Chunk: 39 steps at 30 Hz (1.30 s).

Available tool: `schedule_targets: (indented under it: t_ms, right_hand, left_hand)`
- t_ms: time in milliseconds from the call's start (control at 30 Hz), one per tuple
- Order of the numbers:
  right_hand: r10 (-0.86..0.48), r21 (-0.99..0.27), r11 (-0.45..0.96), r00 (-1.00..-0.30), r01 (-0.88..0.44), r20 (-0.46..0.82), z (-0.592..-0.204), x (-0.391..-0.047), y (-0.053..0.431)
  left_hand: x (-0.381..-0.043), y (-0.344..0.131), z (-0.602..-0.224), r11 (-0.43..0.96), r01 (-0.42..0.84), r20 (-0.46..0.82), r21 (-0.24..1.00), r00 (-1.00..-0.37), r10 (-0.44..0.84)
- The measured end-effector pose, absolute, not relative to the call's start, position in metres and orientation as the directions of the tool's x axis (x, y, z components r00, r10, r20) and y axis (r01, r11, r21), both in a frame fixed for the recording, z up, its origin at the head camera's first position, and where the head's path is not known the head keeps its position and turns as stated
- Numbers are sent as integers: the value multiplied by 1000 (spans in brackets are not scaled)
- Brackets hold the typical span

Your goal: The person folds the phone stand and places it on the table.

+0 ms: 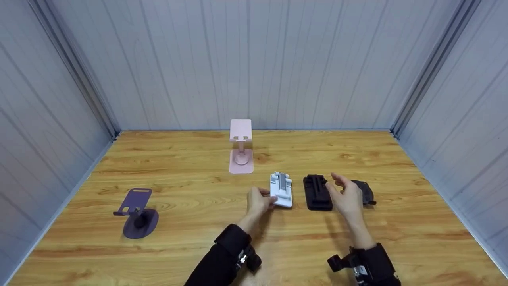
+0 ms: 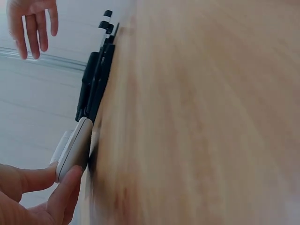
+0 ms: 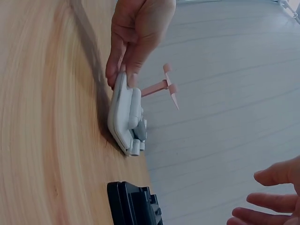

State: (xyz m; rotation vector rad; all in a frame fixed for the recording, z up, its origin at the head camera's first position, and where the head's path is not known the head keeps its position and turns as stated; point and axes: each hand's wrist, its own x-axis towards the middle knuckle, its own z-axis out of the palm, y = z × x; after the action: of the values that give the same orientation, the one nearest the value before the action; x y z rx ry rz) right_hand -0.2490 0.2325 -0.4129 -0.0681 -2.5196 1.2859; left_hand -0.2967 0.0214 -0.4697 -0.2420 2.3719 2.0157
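A white folded phone stand (image 1: 281,190) is pinched at its near left edge between the thumb and fingers of my left hand (image 1: 258,201). In the left wrist view, the thumb lies on one face of the white stand (image 2: 75,150) and the fingers on the other, with its edge tilted over the wood. To its right, a black folded phone stand (image 1: 317,192) lies flat on the table. My right hand (image 1: 348,198) hovers beside the black stand's right side, fingers spread and holding nothing; the right wrist view shows a gap between those fingers and the black stand (image 3: 133,204).
An unfolded pink phone stand (image 1: 241,145) stands towards the back wall. At the left, a purple stand (image 1: 139,214) with a round base is upright. Another dark stand (image 1: 365,192) sits partly behind my right hand. Pale panelled walls (image 1: 254,63) enclose the wooden table (image 1: 190,159).
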Motion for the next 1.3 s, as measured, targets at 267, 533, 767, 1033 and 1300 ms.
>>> schedule_targets:
  t_ms: [267, 533, 767, 1033, 1300]
  right_hand:
    - [105, -693, 718, -971, -74, 213, -412, -253, 234]
    - [33, -557, 830, -995, -28, 98, -413, -259, 243]
    - [35, -533, 846, -998, -1, 56, -419, -257, 249]
    - [19, -540, 842, -998, -14, 55, -422, -256, 245]
    - [2, -547, 836, -996, -47, 89, -422, -251, 242]
  left_hand:
    - [-296, 19, -466, 535, 5, 51, 845, -996, -71]
    - [-299, 20, -460, 674, 77, 130, 735, -991, -28]
    - [-312, 2, -450, 632, 61, 104, 772, -994, -31]
    - [-362, -35, -426, 437, 92, 209, 895, -950, -230]
    - [-399, -50, -423, 87, -1, 25, 996, -953, -303]
